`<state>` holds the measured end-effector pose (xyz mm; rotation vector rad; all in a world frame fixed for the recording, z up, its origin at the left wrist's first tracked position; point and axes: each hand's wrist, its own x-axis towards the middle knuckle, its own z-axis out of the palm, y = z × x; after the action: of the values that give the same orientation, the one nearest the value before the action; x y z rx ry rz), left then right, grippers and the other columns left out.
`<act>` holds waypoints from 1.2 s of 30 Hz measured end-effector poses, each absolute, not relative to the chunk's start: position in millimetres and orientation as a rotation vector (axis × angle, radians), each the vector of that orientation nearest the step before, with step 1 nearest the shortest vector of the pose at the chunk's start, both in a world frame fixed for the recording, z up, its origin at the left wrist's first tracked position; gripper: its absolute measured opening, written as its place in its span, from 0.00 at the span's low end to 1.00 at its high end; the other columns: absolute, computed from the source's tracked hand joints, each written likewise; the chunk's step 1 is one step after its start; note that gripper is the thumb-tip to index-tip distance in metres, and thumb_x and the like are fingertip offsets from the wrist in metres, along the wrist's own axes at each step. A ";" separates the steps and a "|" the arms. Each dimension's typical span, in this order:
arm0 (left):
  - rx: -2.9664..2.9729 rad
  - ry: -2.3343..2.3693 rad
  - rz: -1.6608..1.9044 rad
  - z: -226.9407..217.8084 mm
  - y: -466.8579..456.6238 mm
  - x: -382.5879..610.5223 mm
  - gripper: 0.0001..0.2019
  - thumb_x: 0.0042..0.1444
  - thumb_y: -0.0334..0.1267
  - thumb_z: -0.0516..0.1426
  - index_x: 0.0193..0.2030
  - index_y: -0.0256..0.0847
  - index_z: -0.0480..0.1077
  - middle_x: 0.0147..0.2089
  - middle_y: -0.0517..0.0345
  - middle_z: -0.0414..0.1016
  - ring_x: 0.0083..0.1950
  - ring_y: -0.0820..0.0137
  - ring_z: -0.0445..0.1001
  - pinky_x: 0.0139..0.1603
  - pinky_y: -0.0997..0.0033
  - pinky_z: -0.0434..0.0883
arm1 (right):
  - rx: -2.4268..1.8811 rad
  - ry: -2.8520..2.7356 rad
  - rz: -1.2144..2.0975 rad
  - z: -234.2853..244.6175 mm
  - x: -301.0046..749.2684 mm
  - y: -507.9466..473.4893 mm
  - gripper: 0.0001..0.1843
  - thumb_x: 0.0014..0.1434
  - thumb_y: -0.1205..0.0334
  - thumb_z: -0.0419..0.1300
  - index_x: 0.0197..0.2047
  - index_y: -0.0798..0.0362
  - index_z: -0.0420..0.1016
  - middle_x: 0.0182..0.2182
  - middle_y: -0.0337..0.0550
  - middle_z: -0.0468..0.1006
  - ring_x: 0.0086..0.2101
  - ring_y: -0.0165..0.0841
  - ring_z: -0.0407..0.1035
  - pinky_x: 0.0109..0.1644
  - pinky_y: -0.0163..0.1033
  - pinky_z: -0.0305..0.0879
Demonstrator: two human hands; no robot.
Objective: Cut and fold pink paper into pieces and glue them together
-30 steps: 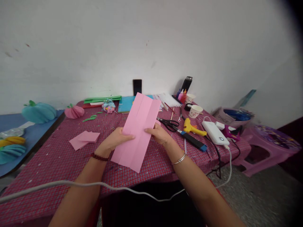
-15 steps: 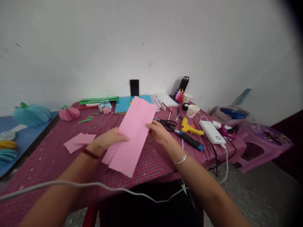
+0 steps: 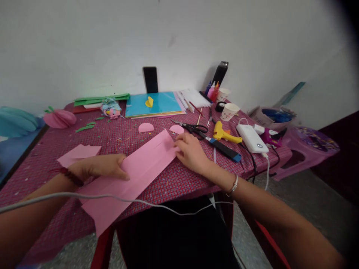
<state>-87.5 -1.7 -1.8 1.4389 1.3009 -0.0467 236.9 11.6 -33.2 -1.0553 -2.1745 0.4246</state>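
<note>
A folded sheet of pink paper (image 3: 140,164) slants across the near part of the table, its lower end reaching past the front edge. My left hand (image 3: 112,166) grips its left side, thumb on top and fingers hidden beneath. At the upper right end, the fingers of my right hand (image 3: 189,151) close on the paper's edge. Two pink paper half-circles, one on the left (image 3: 146,127) and one on the right (image 3: 176,129), lie just beyond the sheet. Black-handled scissors (image 3: 196,129) rest past my right hand. Other pink paper pieces (image 3: 80,154) lie beside my left forearm.
A yellow glue gun (image 3: 226,133), a utility knife (image 3: 224,149) and a white power bank (image 3: 252,139) lie at right. Paper cups (image 3: 230,111) and a black flask (image 3: 220,74) stand behind. A white cable (image 3: 168,209) crosses in front of me.
The pink paper has come down toward the table and tilted flatter, its lower end swinging left. Both half-circles now show. My left hand has moved left with the paper.
</note>
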 end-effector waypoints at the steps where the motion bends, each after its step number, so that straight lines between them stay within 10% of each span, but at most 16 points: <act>1: 1.487 1.316 -0.077 -2.3 1.1 -88.9 0.11 0.38 0.39 0.67 0.32 0.42 0.81 0.30 0.53 0.82 0.29 0.56 0.80 0.23 0.70 0.73 | -0.994 -2.363 0.297 -32.8 236.7 10.0 0.12 0.57 0.73 0.58 0.43 0.53 0.76 0.47 0.52 0.73 0.50 0.46 0.65 0.55 0.55 0.59; 6: 1.926 1.545 -0.108 7.3 5.1 -83.6 0.19 0.38 0.42 0.66 0.40 0.41 0.80 0.34 0.51 0.82 0.36 0.51 0.79 0.32 0.64 0.74 | -0.810 -2.715 0.233 -36.5 232.7 6.7 0.13 0.65 0.69 0.54 0.50 0.55 0.75 0.47 0.52 0.76 0.46 0.41 0.68 0.51 0.47 0.65; 10: 2.554 1.744 0.046 -1.7 -15.3 -64.4 0.34 0.47 0.36 0.59 0.64 0.41 0.66 0.60 0.39 0.72 0.58 0.43 0.71 0.55 0.44 0.67 | -0.823 -2.761 0.226 -39.9 231.6 7.2 0.15 0.64 0.68 0.55 0.53 0.55 0.74 0.49 0.52 0.76 0.47 0.42 0.69 0.51 0.48 0.65; 15: 2.895 1.165 0.258 -52.0 -34.5 -28.3 0.33 0.49 0.24 0.46 0.62 0.47 0.69 0.64 0.52 0.71 0.66 0.62 0.67 0.63 0.58 0.64 | -0.773 -2.820 0.279 -30.4 233.6 11.3 0.14 0.63 0.68 0.56 0.51 0.54 0.74 0.47 0.51 0.76 0.46 0.42 0.69 0.51 0.48 0.66; 21: 2.986 1.189 0.476 -54.2 -34.8 -14.1 0.27 0.56 0.25 0.46 0.63 0.37 0.67 0.70 0.45 0.62 0.75 0.55 0.47 0.72 0.49 0.47 | -1.125 -2.477 0.299 -7.0 292.4 60.4 0.12 0.65 0.67 0.52 0.47 0.53 0.75 0.42 0.49 0.78 0.44 0.40 0.72 0.51 0.47 0.67; 28: 3.000 1.316 0.491 -46.6 -53.2 -17.4 0.30 0.59 0.25 0.45 0.65 0.51 0.65 0.55 0.54 0.78 0.60 0.63 0.70 0.70 0.59 0.50 | -1.534 -2.584 0.067 -14.2 326.0 108.2 0.16 0.59 0.58 0.60 0.49 0.57 0.74 0.42 0.57 0.78 0.41 0.49 0.72 0.46 0.55 0.68; 36: 2.996 1.258 0.290 -41.5 -49.6 -10.1 0.22 0.54 0.20 0.46 0.49 0.40 0.74 0.46 0.52 0.79 0.48 0.61 0.74 0.56 0.60 0.63 | -1.595 -2.586 -0.012 3.7 347.5 71.2 0.20 0.62 0.59 0.57 0.56 0.56 0.69 0.46 0.54 0.77 0.46 0.47 0.72 0.52 0.53 0.69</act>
<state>-10.1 -49.6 -41.5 2.9957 1.2583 0.2902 347.5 71.2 3.7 -1.5945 -2.5855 -0.0116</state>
